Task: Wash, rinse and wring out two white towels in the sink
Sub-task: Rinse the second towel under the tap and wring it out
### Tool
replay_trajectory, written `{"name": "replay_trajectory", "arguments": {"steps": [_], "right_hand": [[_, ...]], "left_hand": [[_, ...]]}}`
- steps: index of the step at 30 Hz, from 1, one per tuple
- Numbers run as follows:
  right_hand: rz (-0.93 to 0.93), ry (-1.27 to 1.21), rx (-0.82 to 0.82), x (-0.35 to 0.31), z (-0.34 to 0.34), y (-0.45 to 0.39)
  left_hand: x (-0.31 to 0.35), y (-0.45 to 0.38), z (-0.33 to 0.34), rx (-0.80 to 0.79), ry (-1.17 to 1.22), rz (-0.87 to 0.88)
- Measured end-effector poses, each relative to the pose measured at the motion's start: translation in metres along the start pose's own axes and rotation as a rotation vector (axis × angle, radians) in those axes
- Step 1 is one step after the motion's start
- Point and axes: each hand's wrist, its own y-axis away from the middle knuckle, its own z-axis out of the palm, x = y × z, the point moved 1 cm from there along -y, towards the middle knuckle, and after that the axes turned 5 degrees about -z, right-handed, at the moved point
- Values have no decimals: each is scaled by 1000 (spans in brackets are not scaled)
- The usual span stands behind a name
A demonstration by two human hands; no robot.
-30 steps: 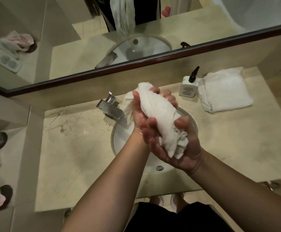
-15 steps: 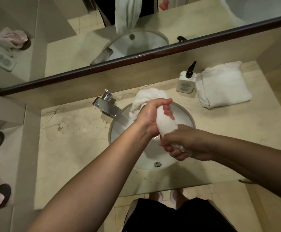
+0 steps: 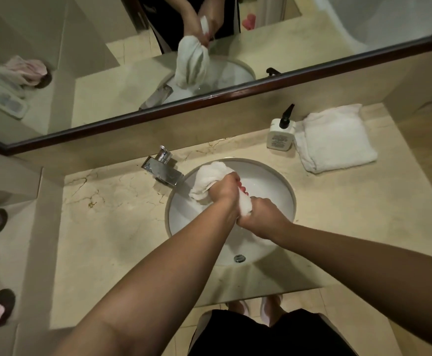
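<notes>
While both fists clamp the wet towel over the sink, its long axis runs from faucet side toward the person: left hand w/ fingers curled round the middle, right hand gripping the near end. Second towel sits folded on the counter.

Both bare forearms reach forward and converge over the basin, the left hand ahead and the right hand just behind it, touching. Each hand's fingers curl tightly around the twisted white towel, knuckles facing up, wrists bent toward each other.
</notes>
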Motion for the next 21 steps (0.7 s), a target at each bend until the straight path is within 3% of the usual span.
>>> {"name": "replay_trajectory", "arguments": {"steps": [3, 7, 10, 13, 16, 18, 20, 21], "right_hand": [[40, -159, -180, -2, -4, 12], [111, -927, -534, -2, -20, 18], [219, -1236, -474, -6, -27, 0], [248, -1398, -391, -19, -27, -15], [210, -1452, -311, -27, -28, -14], [131, -1481, -329, -31, -32, -13], [64, -1523, -404, -34, -36, -12], [51, -1517, -440, -34, -37, -12]], "left_hand": [[-3, 1, -10, -103, -82, -30], [-4, 3, -18, -192, -154, -51], [-4, 16, -22, -248, -157, -47], [-2, 37, -31, -186, -353, 163], [3, 58, -45, -161, -652, 557], [8, 67, -57, -46, -809, 815], [12, 70, -65, -11, -636, 910], [14, 68, -68, -39, -423, 850]]}}
